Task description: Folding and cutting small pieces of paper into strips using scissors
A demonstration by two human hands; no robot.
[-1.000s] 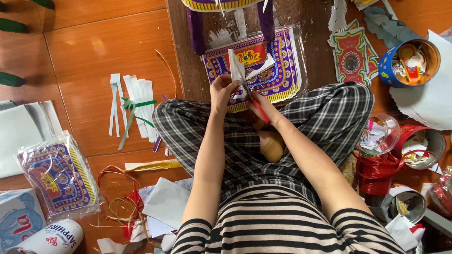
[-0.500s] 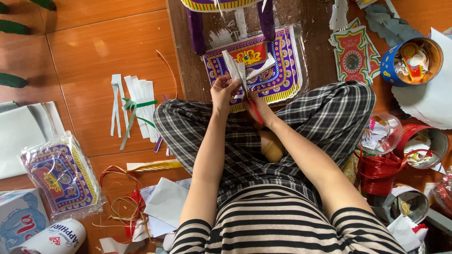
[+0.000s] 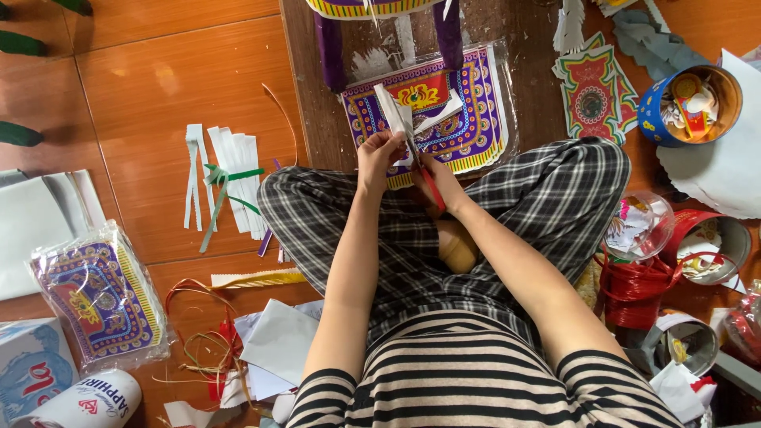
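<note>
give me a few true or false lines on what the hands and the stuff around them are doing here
1. The right hand holds red-handled scissors. True.
2. The left hand holds a white paper strip. True.
3. The blue tin lies by the left knee. False: it stands at the right side.
4. The bundle of white strips is tied with red ribbon. False: the tie is green.
5. The person sits cross-legged in checked trousers. True.

Both forearms reach forward over the crossed legs, left hand (image 3: 379, 158) and right hand (image 3: 438, 184) closed, nearly touching.
</note>
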